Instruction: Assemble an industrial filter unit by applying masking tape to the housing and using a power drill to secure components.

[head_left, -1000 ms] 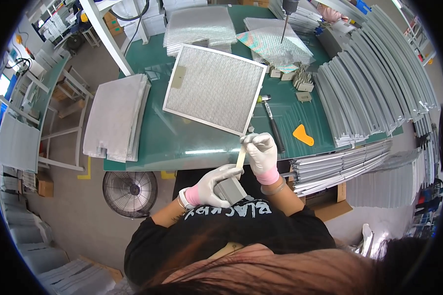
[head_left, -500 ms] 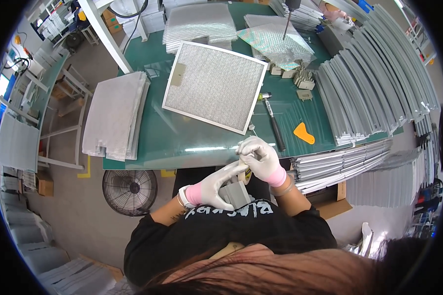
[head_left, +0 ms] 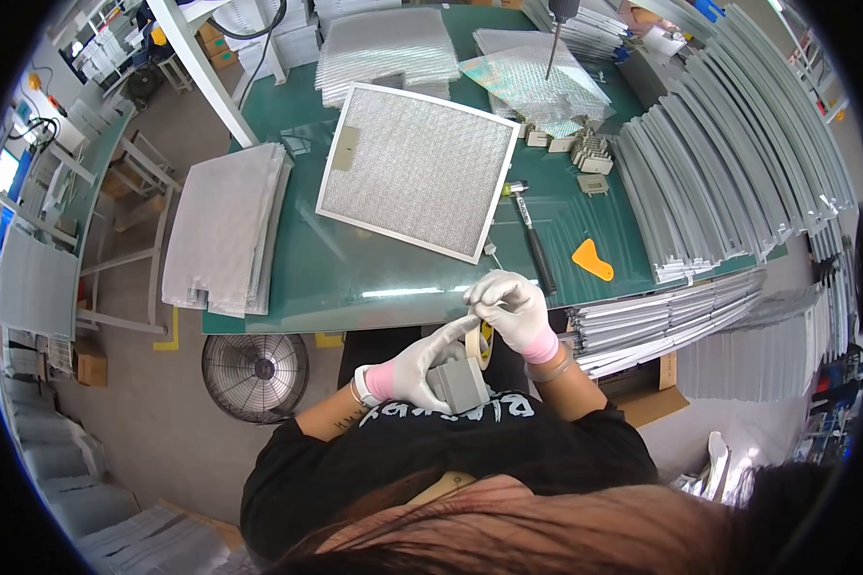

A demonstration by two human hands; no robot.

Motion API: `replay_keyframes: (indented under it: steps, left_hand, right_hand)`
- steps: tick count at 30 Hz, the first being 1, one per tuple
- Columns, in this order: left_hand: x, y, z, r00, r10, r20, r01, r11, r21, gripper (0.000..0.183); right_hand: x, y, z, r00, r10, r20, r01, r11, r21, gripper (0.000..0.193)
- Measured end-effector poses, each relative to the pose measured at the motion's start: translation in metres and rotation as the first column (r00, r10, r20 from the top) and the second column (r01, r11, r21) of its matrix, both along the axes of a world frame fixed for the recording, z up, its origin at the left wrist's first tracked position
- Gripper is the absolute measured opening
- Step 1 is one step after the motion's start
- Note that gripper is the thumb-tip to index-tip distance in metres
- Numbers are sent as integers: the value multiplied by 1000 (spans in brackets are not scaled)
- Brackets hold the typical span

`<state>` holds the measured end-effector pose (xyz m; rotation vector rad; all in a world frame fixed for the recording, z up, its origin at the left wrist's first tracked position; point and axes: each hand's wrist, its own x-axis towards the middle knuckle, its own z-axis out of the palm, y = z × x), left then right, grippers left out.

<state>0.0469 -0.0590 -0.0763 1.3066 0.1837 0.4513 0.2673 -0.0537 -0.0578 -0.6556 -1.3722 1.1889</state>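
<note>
Close to my body, below the table's front edge, my left hand (head_left: 418,372) in a white glove with a pink cuff is closed around a grey block (head_left: 461,385). A pale ring-shaped roll, seemingly tape (head_left: 473,347), stands beside the block at the same hand's fingertips. My right hand (head_left: 511,309), gloved alike, is just above and right of the roll. Its thumb and fingers are pinched together, touching or nearly touching my left fingertips; whatever lies between them is too small to make out. Part of the roll and block is hidden by the left hand.
On the green table (head_left: 393,259) lies a framed mesh filter panel (head_left: 417,172). Right of it are a hammer (head_left: 535,240), an orange scraper (head_left: 593,260) and small beige-grey pieces (head_left: 593,163). Mesh sheets (head_left: 222,228) are stacked left, grey frame strips (head_left: 729,163) right. A screwdriver (head_left: 554,48) hangs above.
The roll between my hands now shows more of its ring shape, and the right hand has shifted slightly to the right. The left hand still holds the grey block.
</note>
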Motion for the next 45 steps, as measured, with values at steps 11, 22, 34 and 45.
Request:
replay_keyframes:
  steps: [11, 22, 34, 45]
  left_hand:
    - [2, -4, -2, 1000, 24, -16, -24, 999, 35, 125]
    - [-7, -6, -7, 999, 51, 12, -51, 998, -46, 127]
    - [5, 9, 28, 997, 10, 78, -17, 996, 87, 133]
    - [-29, 28, 17, 898, 329, 292, -291, 942, -166, 132]
  right_hand:
    - [-33, -14, -18, 881, -226, -415, 163, 970, -182, 17]
    - [18, 4, 20, 950, -145, -277, 88, 974, -207, 46]
    - [28, 16, 59, 826, 113, 553, -133, 991, -4, 80]
    - [80, 37, 166, 804, -426, 413, 376, 904, 202, 69]
